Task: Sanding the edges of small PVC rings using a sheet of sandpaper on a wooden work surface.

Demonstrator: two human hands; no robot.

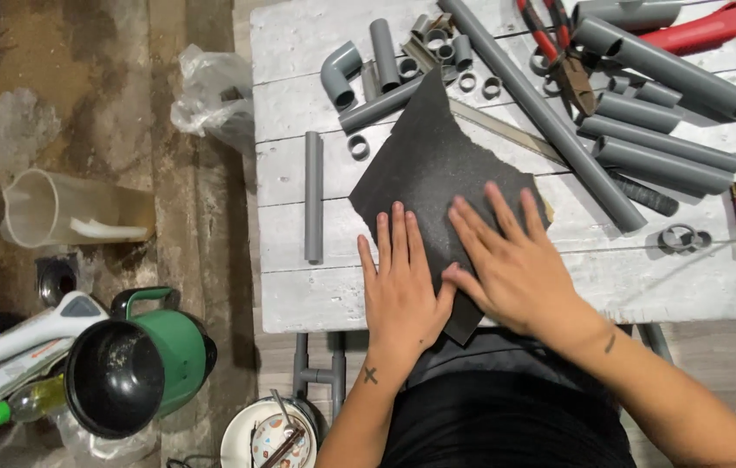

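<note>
A big dark sheet of sandpaper [428, 178] lies flat on the white wooden surface [298, 299]. Both hands press down on its near part. The left hand [400, 290] lies flat, fingers straight, its grip open and holding nothing. The right hand [511, 264] lies flat too, fingers spread, touching the left thumb. Just left of the left hand lies a short grey pipe [313, 197]. Past the right hand lie many grey pipes [662, 143] and red pliers [563, 52].

Both hands flat on a dark sandpaper sheet [424, 169], left hand [400, 290] beside right hand [511, 264], white table [298, 299] covered in grey pipes [662, 143] and pliers [565, 54].
</note>
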